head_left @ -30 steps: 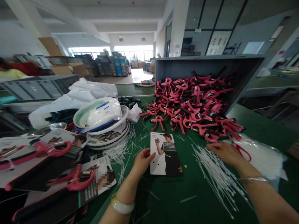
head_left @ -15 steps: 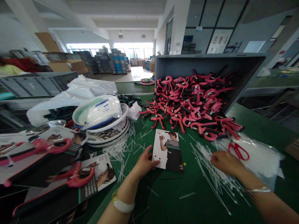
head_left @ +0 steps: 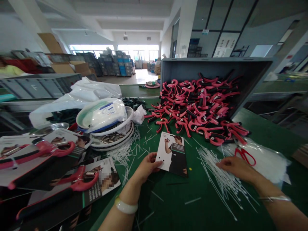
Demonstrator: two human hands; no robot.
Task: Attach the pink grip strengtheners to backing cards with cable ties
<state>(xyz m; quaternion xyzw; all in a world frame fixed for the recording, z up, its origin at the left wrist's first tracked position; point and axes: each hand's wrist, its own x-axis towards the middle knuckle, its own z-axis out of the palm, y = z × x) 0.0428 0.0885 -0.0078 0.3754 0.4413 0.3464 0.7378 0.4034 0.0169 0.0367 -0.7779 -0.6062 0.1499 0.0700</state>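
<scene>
Between its thumb and fingers my left hand [head_left: 149, 165] grips the lower left edge of a printed card [head_left: 172, 154], which is tilted a little above the green table. A small white tie end shows on the card's face. My right hand [head_left: 232, 165] is over a pile of white cable ties [head_left: 220, 179], its thumb and fingertips pinched together at the pile's upper side. Whether a tie is between those fingertips is too small to tell. Red-handled scissors [head_left: 245, 156] lie on a clear plastic bag just beyond the right hand.
A grey bin [head_left: 216, 61] on its side spills many pink and black hand grips [head_left: 199, 109] onto the table. At left are stacked bowls [head_left: 110, 141], a plastic bag [head_left: 89, 89] and carded grips [head_left: 79, 183]. Loose ties lie near the bowls.
My left hand has closed on the card and lifted its near edge slightly. The right hand's fingers have extended from a curled shape into a pinch over the ties.
</scene>
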